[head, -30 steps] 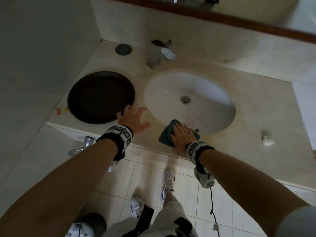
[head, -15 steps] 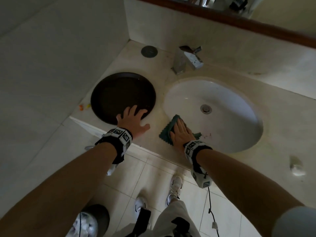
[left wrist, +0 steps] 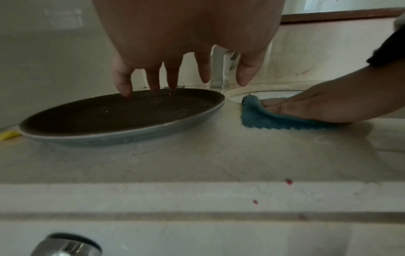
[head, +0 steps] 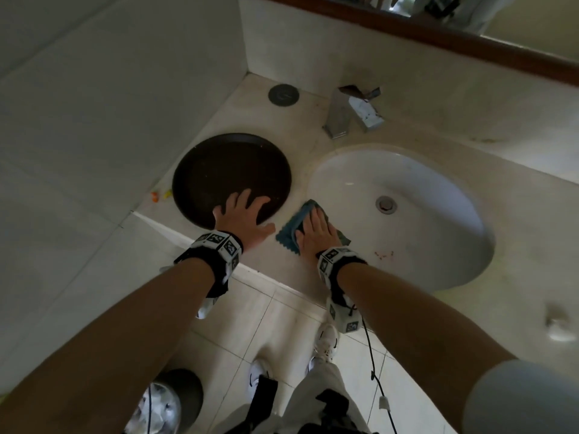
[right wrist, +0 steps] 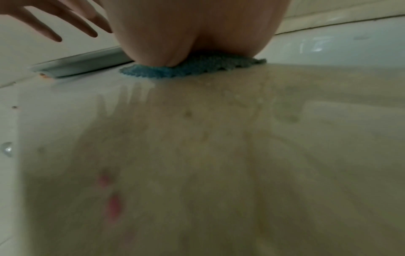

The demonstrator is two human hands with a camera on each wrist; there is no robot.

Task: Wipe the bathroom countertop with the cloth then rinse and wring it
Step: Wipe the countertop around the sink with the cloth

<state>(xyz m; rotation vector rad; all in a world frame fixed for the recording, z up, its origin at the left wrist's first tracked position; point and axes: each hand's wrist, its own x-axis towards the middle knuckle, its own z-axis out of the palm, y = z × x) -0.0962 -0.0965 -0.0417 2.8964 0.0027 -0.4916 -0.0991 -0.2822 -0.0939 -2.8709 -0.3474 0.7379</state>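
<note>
A blue cloth [head: 289,228] [left wrist: 263,119] [right wrist: 175,71] lies on the pale stone countertop [head: 269,261] at the front left rim of the white sink [head: 407,214]. My right hand [head: 316,233] [left wrist: 306,107] presses flat on the cloth with straight fingers. My left hand [head: 242,211] [left wrist: 175,76] hovers spread over the near edge of a dark round tray [head: 232,177] [left wrist: 122,112] to the cloth's left; it holds nothing. Small red specks [head: 383,253] [left wrist: 289,181] dot the sink rim and counter front.
A chrome faucet [head: 354,114] stands behind the sink, a round dark cap [head: 283,94] in the back corner. Small orange and yellow bits [head: 159,195] lie left of the tray by the wall. A white lump [head: 560,327] sits at the counter's right. Tiled floor below.
My right hand slid the cloth leftward along the front of the sink rim toward the tray. My left hand moved forward over the tray's edge. The head view shifted left.
</note>
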